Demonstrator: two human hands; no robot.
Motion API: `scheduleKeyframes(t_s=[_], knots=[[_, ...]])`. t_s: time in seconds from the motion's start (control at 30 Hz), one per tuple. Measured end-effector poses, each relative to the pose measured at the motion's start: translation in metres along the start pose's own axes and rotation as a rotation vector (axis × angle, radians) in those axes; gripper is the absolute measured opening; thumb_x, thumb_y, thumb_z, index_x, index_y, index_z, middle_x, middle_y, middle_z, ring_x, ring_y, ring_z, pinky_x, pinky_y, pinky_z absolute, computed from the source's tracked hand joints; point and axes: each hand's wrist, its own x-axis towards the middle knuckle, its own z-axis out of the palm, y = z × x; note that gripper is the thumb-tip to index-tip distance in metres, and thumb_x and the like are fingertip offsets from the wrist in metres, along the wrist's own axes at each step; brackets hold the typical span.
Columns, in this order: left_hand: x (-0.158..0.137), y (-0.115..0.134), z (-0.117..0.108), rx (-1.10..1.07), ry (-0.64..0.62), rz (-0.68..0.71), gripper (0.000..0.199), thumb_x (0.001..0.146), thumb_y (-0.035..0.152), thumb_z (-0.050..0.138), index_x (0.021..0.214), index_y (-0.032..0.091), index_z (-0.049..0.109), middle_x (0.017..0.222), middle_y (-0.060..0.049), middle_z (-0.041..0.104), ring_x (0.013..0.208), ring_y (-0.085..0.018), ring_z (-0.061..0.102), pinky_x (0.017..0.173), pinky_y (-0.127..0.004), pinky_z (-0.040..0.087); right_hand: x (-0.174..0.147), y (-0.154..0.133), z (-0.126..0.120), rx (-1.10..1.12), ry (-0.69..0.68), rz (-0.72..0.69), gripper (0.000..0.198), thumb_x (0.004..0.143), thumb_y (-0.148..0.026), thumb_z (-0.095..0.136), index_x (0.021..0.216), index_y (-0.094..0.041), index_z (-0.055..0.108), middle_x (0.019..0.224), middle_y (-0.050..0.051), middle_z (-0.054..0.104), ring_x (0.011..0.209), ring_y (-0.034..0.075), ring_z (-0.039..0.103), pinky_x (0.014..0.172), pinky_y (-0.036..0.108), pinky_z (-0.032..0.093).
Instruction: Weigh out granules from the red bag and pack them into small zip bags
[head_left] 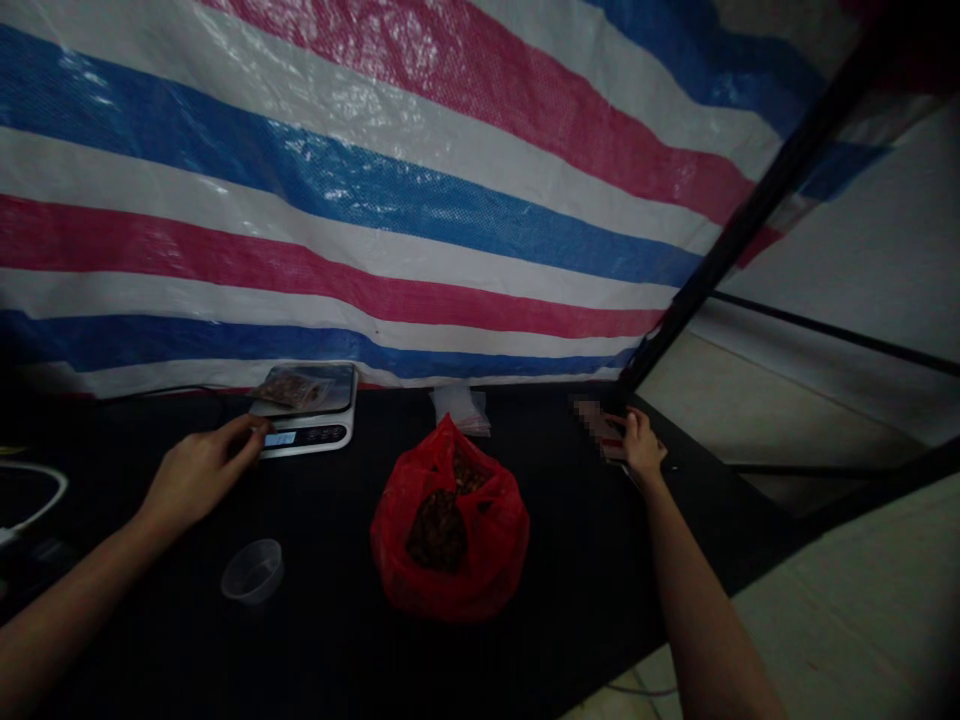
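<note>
My left hand reaches to the front left corner of a white digital kitchen scale, thumb and fingers closed at its edge. The scale's display is lit. On its dark plate lies a clear plastic bag with brown pieces inside. At the right end of the table, my right hand has its fingers closed on a flat pinkish object, partly pixelated, so its kind is unclear. Between the hands stands an open red plastic bag filled with small brown pieces.
A round clear plastic tub sits at the front left of the black table. Clear zip bags lie behind the red bag. A white cable curves at far left. Striped sheeting hangs behind; a dark frame post slants at right.
</note>
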Motion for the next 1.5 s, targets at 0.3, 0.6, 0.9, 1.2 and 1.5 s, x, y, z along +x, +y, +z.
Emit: scheduleKeyframes(t_s=[0.3, 0.6, 0.9, 1.2, 1.5], knots=[[-0.001, 0.001, -0.001, -0.008, -0.001, -0.013, 0.045, 0.082, 0.05, 0.02, 0.101, 0.023, 0.051, 0.074, -0.002, 0.063, 0.066, -0.02, 0.06, 0.058, -0.024, 0.038, -0.002, -0.004, -0.004, 0.01, 0.024, 0.02, 0.039, 0.087, -0.039, 0.02, 0.117, -0.025, 0.041, 0.108, 0.007, 0.058, 0.105, 0.024, 0.047, 0.09, 0.048, 0.023], [-0.002, 0.004, -0.004, -0.018, 0.008, -0.002, 0.047, 0.082, 0.049, 0.022, 0.102, 0.021, 0.053, 0.075, -0.003, 0.064, 0.065, -0.02, 0.06, 0.056, -0.024, 0.037, -0.004, -0.004, -0.008, -0.019, 0.031, 0.055, 0.043, 0.085, -0.043, 0.02, 0.118, -0.022, 0.04, 0.109, 0.01, 0.057, 0.105, 0.027, 0.048, 0.088, 0.05, 0.024], [0.0, -0.001, 0.0, -0.007, -0.026, 0.005, 0.046, 0.083, 0.048, 0.02, 0.103, 0.022, 0.051, 0.085, -0.005, 0.064, 0.073, -0.02, 0.06, 0.062, -0.025, 0.039, 0.009, -0.014, -0.007, -0.014, -0.112, -0.012, 0.045, 0.088, -0.04, 0.011, 0.122, -0.024, 0.035, 0.121, 0.008, 0.051, 0.112, 0.025, 0.043, 0.091, 0.052, 0.024], [0.001, -0.002, 0.0, -0.055, -0.028, -0.023, 0.047, 0.081, 0.048, 0.022, 0.105, 0.022, 0.052, 0.08, -0.004, 0.064, 0.067, -0.019, 0.06, 0.058, -0.024, 0.038, 0.044, -0.035, 0.011, -0.135, -0.357, -0.251, 0.038, 0.087, -0.041, 0.026, 0.115, -0.026, 0.048, 0.115, 0.006, 0.056, 0.108, 0.026, 0.048, 0.092, 0.059, 0.021], [0.003, -0.004, 0.002, -0.027, -0.027, -0.033, 0.045, 0.081, 0.049, 0.022, 0.099, 0.023, 0.053, 0.077, -0.002, 0.064, 0.065, -0.019, 0.059, 0.058, -0.024, 0.038, 0.048, -0.005, -0.03, -0.042, -0.4, -0.327, 0.055, 0.089, -0.04, 0.013, 0.091, -0.02, 0.064, 0.095, 0.004, 0.067, 0.098, 0.02, 0.055, 0.087, 0.035, 0.038]])
